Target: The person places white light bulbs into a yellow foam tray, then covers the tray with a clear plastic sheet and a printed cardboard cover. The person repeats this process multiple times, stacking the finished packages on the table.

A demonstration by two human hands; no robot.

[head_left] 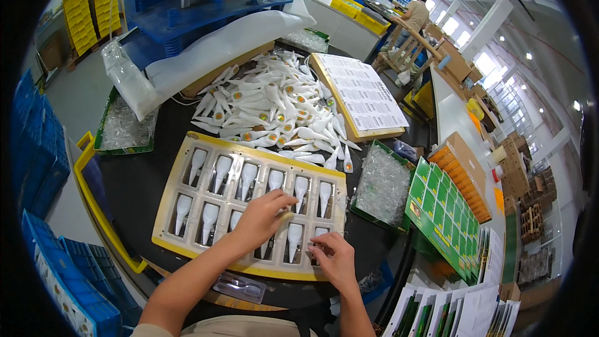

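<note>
A cream and yellow moulding tray [163, 203] lies before me, with two rows of cells. In the cells sit clear plastic shells, each holding a white tapered piece [197, 160] with a pointed tip. My left hand [263, 215] reaches over the middle of the tray, its fingers bent and drawn together; it hides part of the lower row, and what it grips does not show. At the lower right cell my right hand [336, 261] has thumb and fingers pinched around a white tapered piece [321, 231], partly covered by the fingers.
Behind the tray heaps a pile of loose white tapered pieces [268, 103], some with round orange spots. Printed cards [362, 90] lie at the back right. Green-edged boxes of clear shells [384, 181] flank the work. Green card sheets [444, 212] stand right; a blue press [187, 19] rises behind.
</note>
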